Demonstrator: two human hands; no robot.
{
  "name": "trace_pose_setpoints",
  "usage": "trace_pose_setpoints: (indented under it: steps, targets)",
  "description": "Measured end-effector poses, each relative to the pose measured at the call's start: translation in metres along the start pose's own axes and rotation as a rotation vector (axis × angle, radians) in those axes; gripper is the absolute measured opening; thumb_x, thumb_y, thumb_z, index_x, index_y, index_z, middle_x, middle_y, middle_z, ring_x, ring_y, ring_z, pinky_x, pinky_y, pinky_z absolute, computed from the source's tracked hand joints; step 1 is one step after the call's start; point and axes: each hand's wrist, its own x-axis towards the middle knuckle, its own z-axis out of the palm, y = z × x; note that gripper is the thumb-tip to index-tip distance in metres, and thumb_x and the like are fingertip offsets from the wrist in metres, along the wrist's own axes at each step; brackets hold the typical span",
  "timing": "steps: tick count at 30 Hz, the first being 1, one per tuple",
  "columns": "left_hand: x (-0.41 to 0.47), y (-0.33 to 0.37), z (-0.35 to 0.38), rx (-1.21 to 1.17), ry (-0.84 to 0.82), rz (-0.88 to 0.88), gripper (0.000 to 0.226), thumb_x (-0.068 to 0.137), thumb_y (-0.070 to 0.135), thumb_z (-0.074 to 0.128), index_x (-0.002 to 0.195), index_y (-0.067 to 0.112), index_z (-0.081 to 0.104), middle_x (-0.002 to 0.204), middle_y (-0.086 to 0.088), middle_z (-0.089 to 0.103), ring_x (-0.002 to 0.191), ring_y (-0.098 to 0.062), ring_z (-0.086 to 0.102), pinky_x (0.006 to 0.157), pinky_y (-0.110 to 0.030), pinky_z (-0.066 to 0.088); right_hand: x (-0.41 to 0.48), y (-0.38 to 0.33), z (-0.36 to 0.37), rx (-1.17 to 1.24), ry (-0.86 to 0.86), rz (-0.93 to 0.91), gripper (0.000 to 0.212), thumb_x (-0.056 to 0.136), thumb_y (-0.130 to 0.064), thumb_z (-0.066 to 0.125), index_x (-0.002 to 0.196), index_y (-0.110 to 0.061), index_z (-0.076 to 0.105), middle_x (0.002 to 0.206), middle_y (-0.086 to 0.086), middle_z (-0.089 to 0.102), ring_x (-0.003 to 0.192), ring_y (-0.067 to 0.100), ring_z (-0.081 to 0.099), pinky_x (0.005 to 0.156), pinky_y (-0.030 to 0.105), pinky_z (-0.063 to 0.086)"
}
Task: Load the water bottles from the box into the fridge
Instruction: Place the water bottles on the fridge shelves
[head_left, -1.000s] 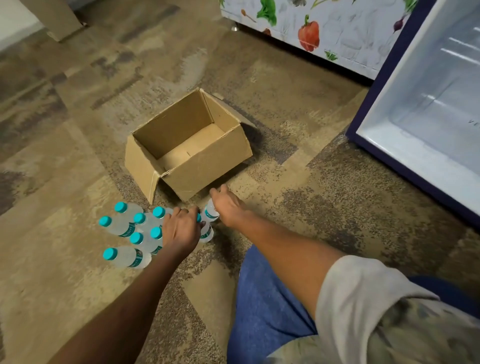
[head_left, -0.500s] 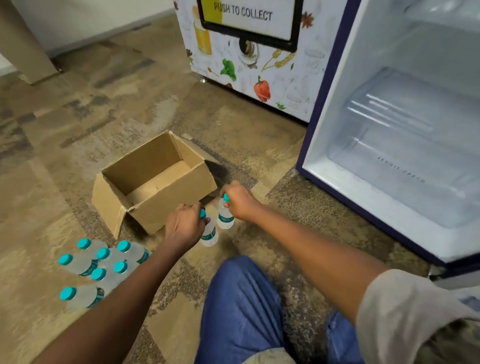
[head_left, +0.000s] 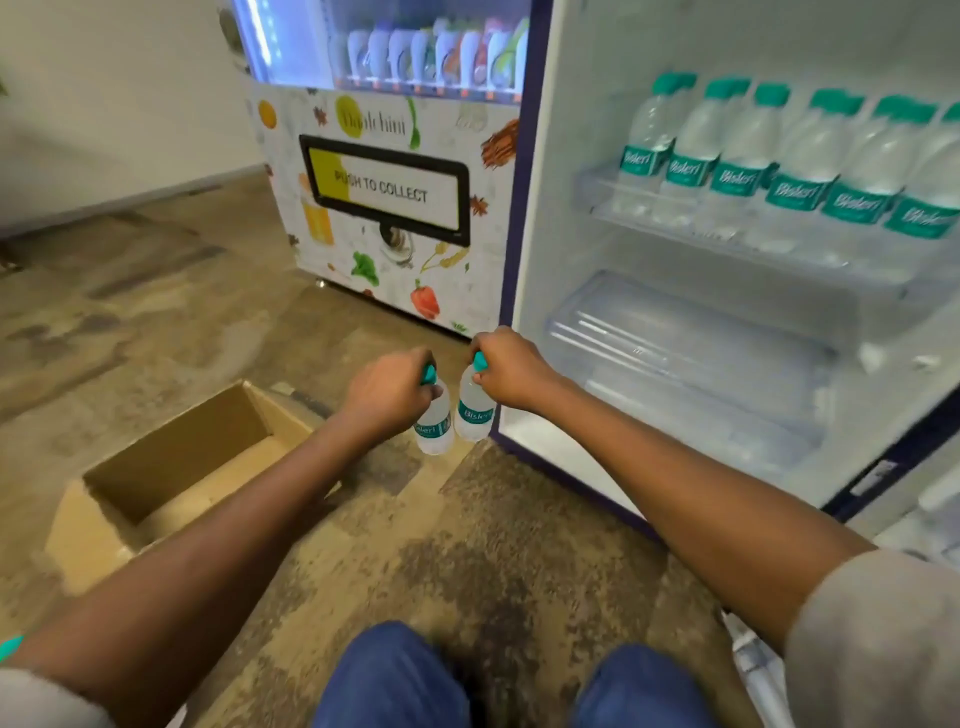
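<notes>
My left hand grips a small clear water bottle by its teal cap. My right hand holds a second water bottle the same way. Both bottles hang side by side above the floor, just left of the open fridge's lower front corner. Inside the fridge, a row of several teal-capped bottles stands on the upper shelf. Below it sits a clear drawer. The cardboard box lies open on the floor at lower left, and the part of its inside that I can see is bare.
A vending machine with a "PUSH TO COLLECT" flap stands against the fridge's left side. My knees in blue jeans are at the bottom edge. A teal cap peeks in at the far left edge. Patterned carpet covers the floor.
Both hands have lifted a bottle each from the floor beside the box and carried them right, toward the fridge. The view has swung up, so the fridge shelf now shows.
</notes>
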Motion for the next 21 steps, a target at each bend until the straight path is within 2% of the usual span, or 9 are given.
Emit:
trace_pose_setpoints:
  steps: [2, 6, 11, 14, 18, 21]
  targets:
    - [0.014, 0.024, -0.019, -0.024, 0.025, 0.051, 0.030, 0.089, 0.032, 0.063, 0.114, 0.017, 0.055, 0.105, -0.006, 0.063, 0.089, -0.021, 0.058, 0.066, -0.034, 0.047, -0.001, 0.007, -0.030, -0.035, 0.037, 0.010, 0.024, 0.089, -0.016, 0.061, 0.112, -0.013, 0.062, 0.113, 0.012, 0.056, 0.101, 0.032, 0.059, 0.084, 0.042, 0.054]
    - [0.038, 0.066, -0.056, -0.095, 0.072, 0.128, 0.030, 0.090, 0.029, 0.063, 0.116, 0.015, 0.055, 0.107, -0.007, 0.062, 0.093, -0.021, 0.060, 0.077, -0.036, 0.055, 0.001, 0.019, -0.089, -0.094, 0.101, 0.031, 0.022, 0.090, -0.017, 0.061, 0.111, -0.013, 0.062, 0.111, 0.011, 0.059, 0.098, 0.029, 0.060, 0.081, 0.038, 0.055]
    - [0.067, 0.112, -0.098, -0.163, 0.117, 0.226, 0.029, 0.090, 0.023, 0.063, 0.116, 0.012, 0.055, 0.112, -0.008, 0.063, 0.083, -0.020, 0.060, 0.076, -0.038, 0.057, 0.010, 0.034, -0.160, -0.176, 0.193, 0.082, 0.025, 0.092, -0.018, 0.057, 0.117, -0.015, 0.059, 0.120, 0.011, 0.057, 0.101, 0.030, 0.058, 0.086, 0.041, 0.053]
    - [0.084, 0.136, -0.123, -0.186, 0.121, 0.268, 0.034, 0.090, 0.022, 0.064, 0.120, 0.012, 0.054, 0.115, -0.009, 0.062, 0.087, -0.024, 0.065, 0.076, -0.037, 0.058, 0.015, 0.041, -0.199, -0.184, 0.250, 0.122, 0.027, 0.093, -0.015, 0.057, 0.119, -0.014, 0.059, 0.123, 0.010, 0.057, 0.103, 0.029, 0.059, 0.086, 0.040, 0.053]
    - [0.109, 0.170, -0.153, -0.192, 0.157, 0.302, 0.033, 0.089, 0.023, 0.064, 0.118, 0.011, 0.053, 0.109, -0.010, 0.060, 0.084, -0.025, 0.065, 0.063, -0.031, 0.058, 0.019, 0.054, -0.246, -0.174, 0.282, 0.172, 0.034, 0.087, -0.004, 0.065, 0.120, -0.009, 0.059, 0.123, 0.012, 0.058, 0.101, 0.029, 0.062, 0.084, 0.039, 0.056]
    - [0.126, 0.196, -0.174, -0.233, 0.196, 0.337, 0.034, 0.090, 0.022, 0.064, 0.119, 0.010, 0.053, 0.105, -0.008, 0.055, 0.080, -0.022, 0.062, 0.052, -0.025, 0.053, 0.018, 0.061, -0.283, -0.158, 0.331, 0.178, 0.032, 0.086, -0.004, 0.067, 0.118, -0.006, 0.060, 0.122, 0.013, 0.060, 0.097, 0.030, 0.065, 0.082, 0.041, 0.057]
